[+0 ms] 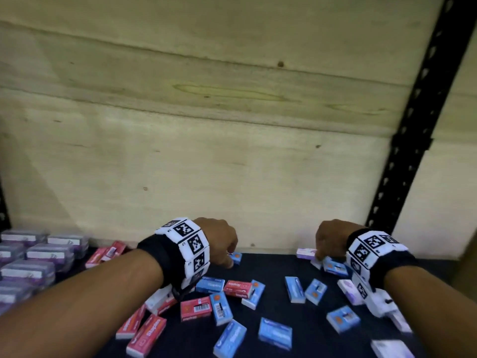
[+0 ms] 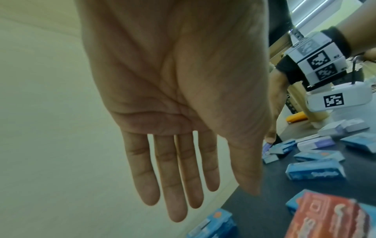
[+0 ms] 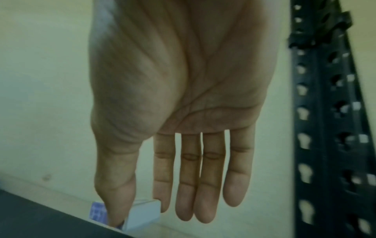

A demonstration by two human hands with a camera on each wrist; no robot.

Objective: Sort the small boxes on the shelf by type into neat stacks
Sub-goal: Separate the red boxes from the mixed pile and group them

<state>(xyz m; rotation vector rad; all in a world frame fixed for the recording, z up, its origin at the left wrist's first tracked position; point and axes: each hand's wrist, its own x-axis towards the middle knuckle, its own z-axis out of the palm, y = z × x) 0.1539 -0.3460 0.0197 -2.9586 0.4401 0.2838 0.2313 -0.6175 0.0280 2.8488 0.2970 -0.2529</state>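
Small staple boxes lie scattered on the dark shelf (image 1: 281,262): blue ones (image 1: 275,333), red ones (image 1: 237,288) and white-and-purple ones (image 1: 350,291). My left hand (image 1: 222,244) hangs at the back of the shelf with straight fingers (image 2: 209,173) and holds nothing; a blue box (image 1: 236,257) (image 2: 215,225) lies just under its fingertips. My right hand (image 1: 330,241) (image 3: 140,207) reaches down at the back right. Its thumb and index finger pinch a white-and-purple box (image 1: 305,253) (image 3: 142,217) that sits on the shelf by the back wall.
Rows of clear purple-labelled cases (image 1: 33,257) fill the left end of the shelf. A plywood back wall (image 1: 206,151) closes the rear. A black perforated upright (image 1: 413,151) (image 3: 325,128) stands at the right. More red boxes (image 1: 105,253) lie at the back left.
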